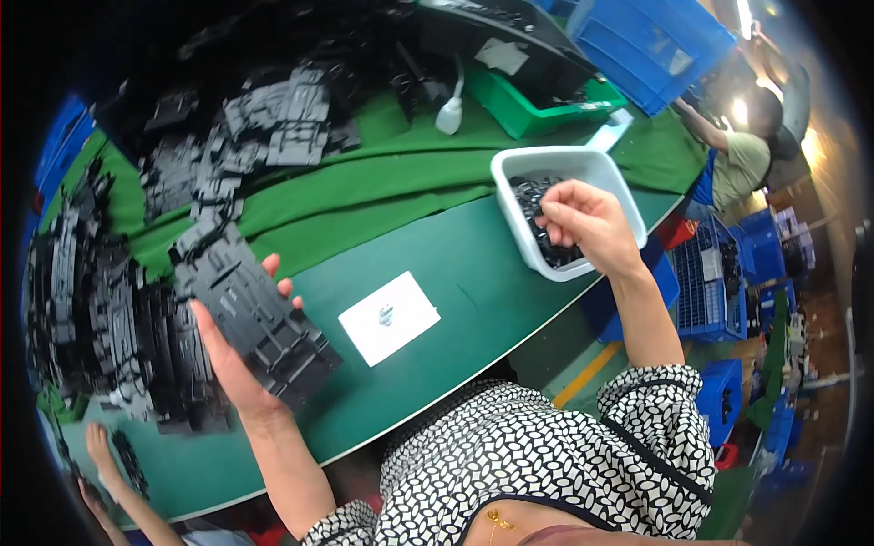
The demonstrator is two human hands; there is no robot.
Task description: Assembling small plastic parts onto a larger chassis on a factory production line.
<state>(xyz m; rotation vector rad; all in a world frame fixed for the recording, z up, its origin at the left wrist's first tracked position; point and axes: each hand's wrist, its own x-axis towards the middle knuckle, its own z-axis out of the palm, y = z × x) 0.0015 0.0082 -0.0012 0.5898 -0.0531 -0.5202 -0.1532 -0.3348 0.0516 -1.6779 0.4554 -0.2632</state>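
A flat black moulded plastic part [259,309], tilted over the left side of the table, rests in my left hand [235,364]. My thumb lies along its near left edge and the fingertips curl round its far right edge. Above a white plastic tub [626,202] on the right is my right hand [592,223], with thumb and fingers pinched together. Whatever sits between those fingertips is too small to make out. Many small black pieces [533,196] lie in the tub, partly hidden by that hand.
Stacked black plastic parts [109,309] crowd the left, with more on the green cloth [364,196]. A white card [391,318] lies mid-table. Behind the tub stand a green bin [537,118] and a blue crate [651,45]. Other people's hands [102,450] show lower left; another person [742,164] is at right.
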